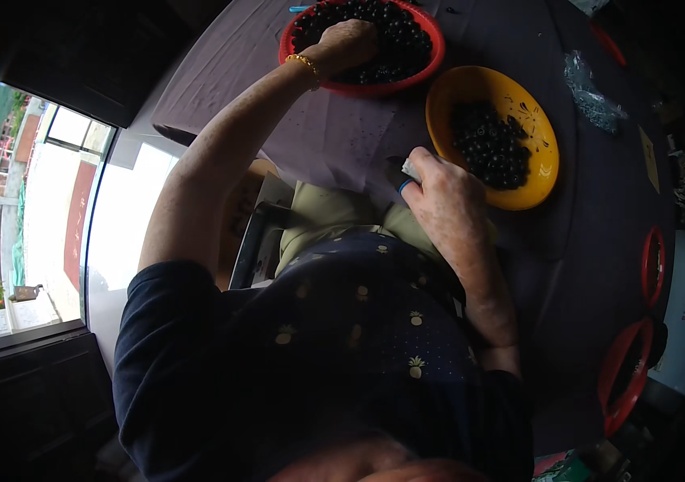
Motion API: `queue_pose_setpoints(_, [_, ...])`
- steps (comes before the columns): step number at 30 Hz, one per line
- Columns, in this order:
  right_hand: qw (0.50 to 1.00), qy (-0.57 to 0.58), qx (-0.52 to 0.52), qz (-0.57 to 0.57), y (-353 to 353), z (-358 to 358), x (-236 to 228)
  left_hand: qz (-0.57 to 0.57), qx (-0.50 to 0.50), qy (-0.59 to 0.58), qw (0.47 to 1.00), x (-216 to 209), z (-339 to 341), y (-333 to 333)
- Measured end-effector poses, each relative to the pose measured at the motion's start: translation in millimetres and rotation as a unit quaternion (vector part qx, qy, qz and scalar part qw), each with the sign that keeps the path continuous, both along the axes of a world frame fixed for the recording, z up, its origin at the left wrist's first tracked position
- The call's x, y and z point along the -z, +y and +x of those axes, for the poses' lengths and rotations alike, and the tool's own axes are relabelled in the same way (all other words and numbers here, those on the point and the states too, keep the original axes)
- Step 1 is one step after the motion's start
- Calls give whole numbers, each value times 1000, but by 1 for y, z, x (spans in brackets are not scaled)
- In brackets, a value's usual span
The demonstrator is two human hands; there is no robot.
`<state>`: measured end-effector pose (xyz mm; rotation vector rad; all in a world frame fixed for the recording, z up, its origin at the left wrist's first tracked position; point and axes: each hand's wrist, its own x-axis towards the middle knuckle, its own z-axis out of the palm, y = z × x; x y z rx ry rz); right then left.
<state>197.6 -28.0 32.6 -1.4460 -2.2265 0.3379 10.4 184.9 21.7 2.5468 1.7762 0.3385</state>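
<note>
A red basket (pixel 442 50) at the top of the view is heaped with small, shiny dark balls (pixel 402 36), like berries or beads. My left hand (pixel 350 44), with a gold-coloured bracelet at its wrist, reaches down among them. Its fingertips are hidden there. Nearer and to the right, a yellow oval bowl (pixel 547 153) contains more dark balls (pixel 491 149). My right hand (pixel 448 193) is closed at the bowl's near left side, pinching a small whitish object (pixel 411 169) whose kind I cannot make out. A blue band circles one finger.
Dark cloth covers the table (pixel 342 132), with dark specks scattered on it. Beyond the yellow bowl lies a clear plastic bag (pixel 591 96) with dark contents. Red round containers (pixel 626 377) stand along the right edge. A bright window (pixel 45 209) is on the left.
</note>
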Motion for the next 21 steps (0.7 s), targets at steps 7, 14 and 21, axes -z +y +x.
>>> queue_pose_setpoints(7, [998,38,-5,42,3,2,4,18,7,62,998,7,6,12])
queue_pose_setpoints(14, [990,118,19,78,6,4,-3,165,124,-113,972,18,-38,8])
queue_pose_setpoints(21, [987,141,13,80,8,2,2,5,-20,-311,950,0,-30,-35])
